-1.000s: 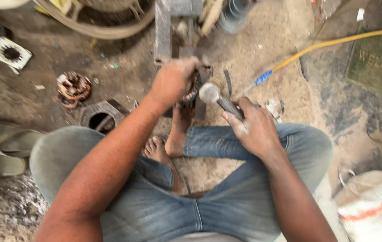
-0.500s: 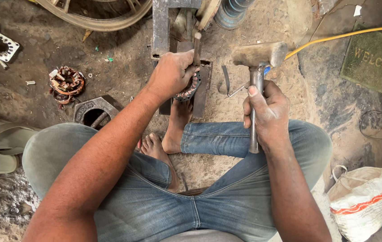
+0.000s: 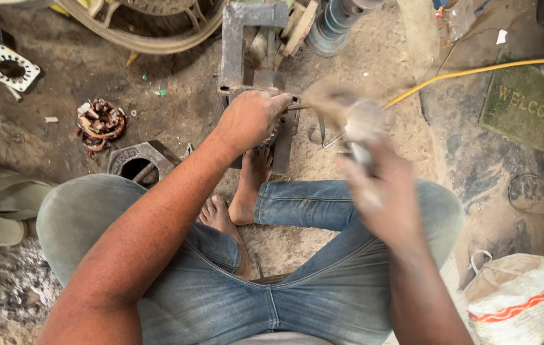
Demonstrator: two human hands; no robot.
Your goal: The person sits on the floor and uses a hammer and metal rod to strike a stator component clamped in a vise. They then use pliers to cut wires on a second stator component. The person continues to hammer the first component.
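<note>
Clamping down with the left hand (image 3: 253,118), grip pressed shut around a round, toothed metal part (image 3: 274,136) at the near end of the steel frame (image 3: 232,45). Pinching along with it a thin rod (image 3: 302,107) that pokes out to the right of the knuckles. Wrapping the right hand (image 3: 384,198) closed around the handle of a hammer (image 3: 360,124), right of the frame and nearer the body.

Swinging now: half a second back held the hammer upright and sharp, head high; now smeared hand and head into a blur, tipped toward the rod. Kept the left hand planted in the same spot on the frame throughout. Judging from that, mid-blow, with the part pinned in place.

Materials: rusty, square-edged steel for the frame; dull grey metal for the hammer head, shape lost to blur. Left of the frame, a copper-wound coil (image 3: 99,121), knotted and reddish, and a dark square housing (image 3: 138,163) with a round bore. Farther left, a pale square plate (image 3: 10,67) with a hole. Right of the frame, a smooth yellow cable (image 3: 476,70) and a coarse green mat (image 3: 527,105). Underneath everything, gritty packed-dirt floor (image 3: 176,115).
</note>
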